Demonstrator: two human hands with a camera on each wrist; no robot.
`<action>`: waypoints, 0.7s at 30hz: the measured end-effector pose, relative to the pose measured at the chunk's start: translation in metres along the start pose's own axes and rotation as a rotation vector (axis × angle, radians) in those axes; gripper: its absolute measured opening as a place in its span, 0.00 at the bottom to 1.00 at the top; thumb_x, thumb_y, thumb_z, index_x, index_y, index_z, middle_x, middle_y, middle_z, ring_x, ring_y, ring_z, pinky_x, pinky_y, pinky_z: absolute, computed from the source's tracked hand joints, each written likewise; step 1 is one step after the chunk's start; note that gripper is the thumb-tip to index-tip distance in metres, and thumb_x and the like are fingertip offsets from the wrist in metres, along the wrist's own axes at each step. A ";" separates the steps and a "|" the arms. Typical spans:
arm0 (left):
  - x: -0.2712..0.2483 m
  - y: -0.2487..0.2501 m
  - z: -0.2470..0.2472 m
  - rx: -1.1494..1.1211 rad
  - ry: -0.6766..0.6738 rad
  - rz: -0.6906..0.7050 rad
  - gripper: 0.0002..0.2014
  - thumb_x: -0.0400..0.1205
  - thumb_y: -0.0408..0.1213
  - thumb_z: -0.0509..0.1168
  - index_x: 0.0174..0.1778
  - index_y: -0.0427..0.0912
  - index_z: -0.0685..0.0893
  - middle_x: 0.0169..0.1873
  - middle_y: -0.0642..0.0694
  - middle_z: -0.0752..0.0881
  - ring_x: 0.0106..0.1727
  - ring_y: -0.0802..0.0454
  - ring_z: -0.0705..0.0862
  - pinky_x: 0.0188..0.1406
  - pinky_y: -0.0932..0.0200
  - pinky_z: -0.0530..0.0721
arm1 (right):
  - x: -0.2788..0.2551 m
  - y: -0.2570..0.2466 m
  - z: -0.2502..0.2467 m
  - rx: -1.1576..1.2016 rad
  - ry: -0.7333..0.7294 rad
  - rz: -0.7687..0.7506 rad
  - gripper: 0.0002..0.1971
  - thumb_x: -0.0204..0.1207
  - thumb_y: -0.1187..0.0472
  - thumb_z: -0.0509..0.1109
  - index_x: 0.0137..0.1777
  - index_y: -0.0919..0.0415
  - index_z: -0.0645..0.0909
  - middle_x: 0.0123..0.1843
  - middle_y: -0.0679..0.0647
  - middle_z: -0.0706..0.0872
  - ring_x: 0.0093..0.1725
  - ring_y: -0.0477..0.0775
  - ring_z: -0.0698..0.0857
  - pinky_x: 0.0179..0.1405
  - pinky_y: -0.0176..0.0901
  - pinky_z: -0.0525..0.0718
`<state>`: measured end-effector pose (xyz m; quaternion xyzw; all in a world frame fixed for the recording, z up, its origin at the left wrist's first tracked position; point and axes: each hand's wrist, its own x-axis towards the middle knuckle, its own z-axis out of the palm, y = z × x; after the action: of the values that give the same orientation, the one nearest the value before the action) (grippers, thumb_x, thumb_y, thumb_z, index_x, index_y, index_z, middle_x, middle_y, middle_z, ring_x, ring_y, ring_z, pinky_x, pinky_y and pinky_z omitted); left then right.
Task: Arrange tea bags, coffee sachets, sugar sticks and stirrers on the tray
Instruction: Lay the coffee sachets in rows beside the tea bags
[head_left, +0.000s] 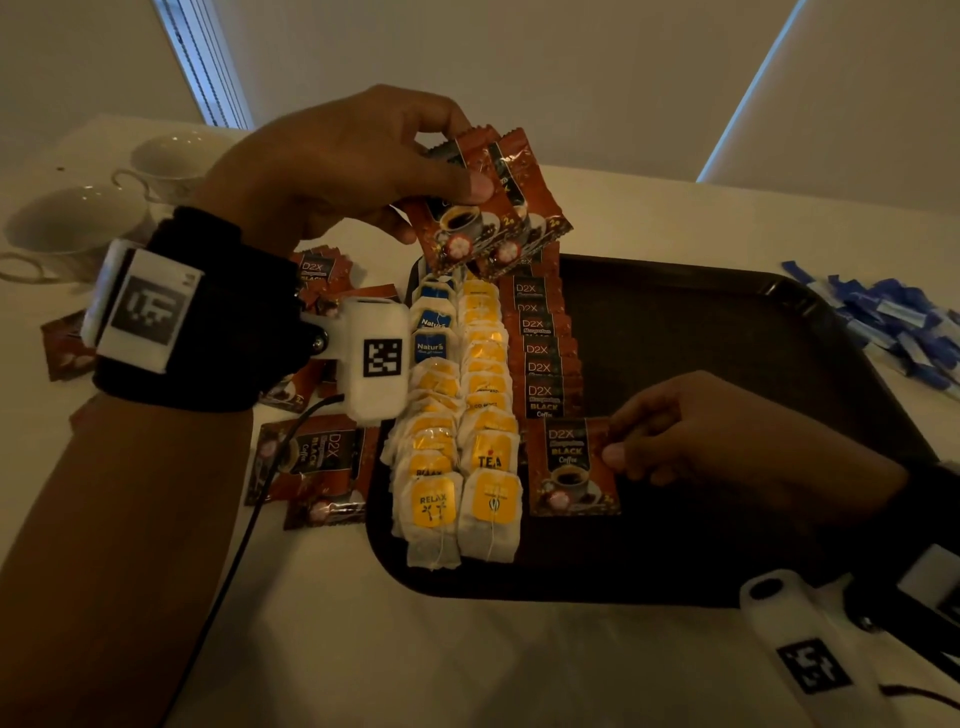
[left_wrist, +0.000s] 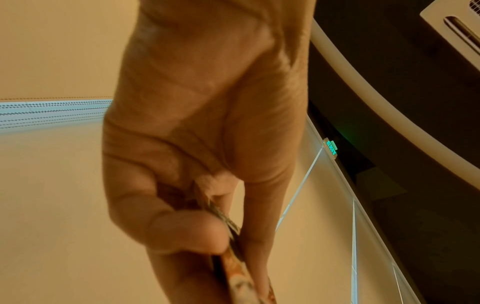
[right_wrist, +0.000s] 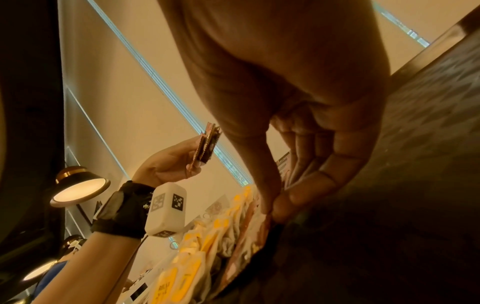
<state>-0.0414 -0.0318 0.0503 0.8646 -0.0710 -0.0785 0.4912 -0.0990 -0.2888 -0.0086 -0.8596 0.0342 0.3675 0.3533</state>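
Observation:
A dark tray (head_left: 727, 322) lies on the white table. Two rows of tea bags (head_left: 462, 415) fill its left side, most with yellow tags, a few blue. A column of brown coffee sachets (head_left: 545, 358) runs beside them. My right hand (head_left: 618, 447) pinches the right edge of the nearest coffee sachet (head_left: 571, 467), which lies flat at the column's near end. My left hand (head_left: 457, 171) is raised above the tray's far left corner and grips a small stack of coffee sachets (head_left: 493, 208); the held sachets (left_wrist: 231, 257) show edge-on between thumb and fingers.
More loose coffee sachets (head_left: 311, 467) lie on the table left of the tray. Blue and white sugar sticks (head_left: 893, 322) are piled at the right. Two white cups (head_left: 78, 223) stand at the far left. The tray's right half (head_left: 753, 415) is bare.

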 end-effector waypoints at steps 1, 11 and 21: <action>0.000 0.000 0.000 0.002 -0.003 0.002 0.15 0.65 0.47 0.70 0.47 0.51 0.81 0.40 0.46 0.88 0.31 0.55 0.85 0.25 0.68 0.84 | 0.002 -0.001 0.000 0.021 0.000 0.000 0.14 0.69 0.65 0.73 0.54 0.55 0.79 0.44 0.53 0.89 0.37 0.44 0.87 0.28 0.31 0.82; 0.001 0.001 0.006 0.016 -0.030 0.013 0.22 0.64 0.47 0.69 0.54 0.45 0.81 0.41 0.45 0.89 0.36 0.49 0.86 0.26 0.66 0.84 | 0.014 -0.012 0.004 0.117 0.009 0.010 0.28 0.72 0.71 0.70 0.70 0.54 0.66 0.45 0.58 0.87 0.34 0.49 0.88 0.27 0.37 0.87; 0.001 0.002 0.007 0.011 -0.051 0.019 0.15 0.63 0.47 0.70 0.45 0.50 0.81 0.37 0.48 0.89 0.33 0.51 0.85 0.24 0.68 0.84 | 0.021 -0.016 0.006 0.164 -0.020 0.009 0.31 0.74 0.73 0.67 0.73 0.53 0.62 0.44 0.61 0.88 0.35 0.52 0.88 0.29 0.40 0.89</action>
<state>-0.0420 -0.0390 0.0479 0.8644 -0.0923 -0.0954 0.4850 -0.0822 -0.2689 -0.0152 -0.8240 0.0643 0.3736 0.4212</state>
